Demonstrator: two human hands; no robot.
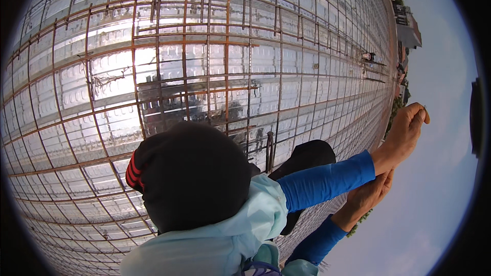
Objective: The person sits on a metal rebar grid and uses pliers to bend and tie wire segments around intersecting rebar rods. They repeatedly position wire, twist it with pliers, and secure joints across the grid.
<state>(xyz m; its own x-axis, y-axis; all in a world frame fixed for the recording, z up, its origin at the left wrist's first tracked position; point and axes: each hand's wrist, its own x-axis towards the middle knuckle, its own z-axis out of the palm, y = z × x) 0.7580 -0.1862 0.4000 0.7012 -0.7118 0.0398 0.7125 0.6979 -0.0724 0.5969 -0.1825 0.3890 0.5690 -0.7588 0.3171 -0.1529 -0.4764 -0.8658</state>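
head view, hands (388,163) raised at right, dark cap (192,174) blocking rebar grid (204,61)

Right hand (406,133) raised, left hand (371,194) beneath (touching)

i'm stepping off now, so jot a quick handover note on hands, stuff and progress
Left hand (the upper one, as far as the arms show): raised at the right, fingers curled in a pinch; what it pinches is too small to tell.
Right hand: below it, against the left wrist, mostly hidden.
Things: rebar grid lies over the shiny deck; neither hand touches it.
Done: the bars are laid both ways across the deck.
Left: ties at the crossings are too small to judge, so check them.
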